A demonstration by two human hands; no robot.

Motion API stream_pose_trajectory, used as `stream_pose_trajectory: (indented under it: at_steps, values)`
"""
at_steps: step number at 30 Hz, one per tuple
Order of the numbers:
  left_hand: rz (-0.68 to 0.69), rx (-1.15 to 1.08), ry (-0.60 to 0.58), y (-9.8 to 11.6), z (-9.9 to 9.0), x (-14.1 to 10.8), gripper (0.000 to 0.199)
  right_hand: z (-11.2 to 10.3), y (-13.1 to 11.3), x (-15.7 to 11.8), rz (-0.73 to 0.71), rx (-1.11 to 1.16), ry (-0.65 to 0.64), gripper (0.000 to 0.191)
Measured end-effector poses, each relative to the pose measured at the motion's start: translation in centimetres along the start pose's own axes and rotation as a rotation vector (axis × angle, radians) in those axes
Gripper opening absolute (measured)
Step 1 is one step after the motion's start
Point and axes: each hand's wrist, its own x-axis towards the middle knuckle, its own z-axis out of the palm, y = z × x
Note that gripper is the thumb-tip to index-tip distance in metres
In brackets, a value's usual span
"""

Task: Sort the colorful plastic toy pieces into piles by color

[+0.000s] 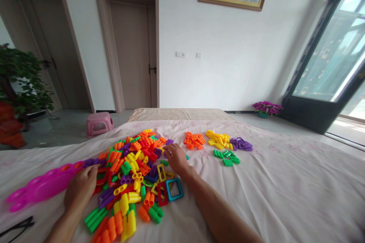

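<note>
A large mixed pile of plastic pieces (138, 159) in red, orange, yellow, green and purple lies on the pale cloth. My left hand (81, 186) is at the pile's left edge, fingers curled near purple and red pieces; what it holds, if anything, is hidden. At the pile's upper right edge, my right hand (176, 157) has its fingertips by yellow and purple pieces, its grip too small to make out. Farther right lie sorted groups: orange pieces (194, 141), yellow pieces (219, 139), purple pieces (241, 144) and green pieces (227, 157). A blue square frame (174, 189) rests at the pile's right side.
A magenta plastic tray (47, 186) lies left of my left hand, with black glasses (18, 226) below it. Beyond the cloth-covered surface (273, 190) stand a pink stool (99, 123) and potted purple flowers (267, 108).
</note>
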Motion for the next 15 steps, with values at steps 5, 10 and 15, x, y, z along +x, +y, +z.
stream_pose_trajectory:
  at_steps: [5, 10, 15]
  values:
    - [0.002, -0.002, -0.015, 0.3, -0.2, -0.1, 0.055, 1.0, -1.9, -0.3, -0.073, -0.026, -0.079, 0.023]
    - [0.033, 0.031, 0.007, 0.2, 0.1, 0.0, 0.054, 1.9, -1.4, 0.3, -0.003, -0.133, -0.142, 0.020]
    - [0.068, 0.037, 0.004, 0.2, 0.3, 0.0, 0.055, 2.7, -0.9, 0.6, 0.058, -0.111, -0.138, 0.021]
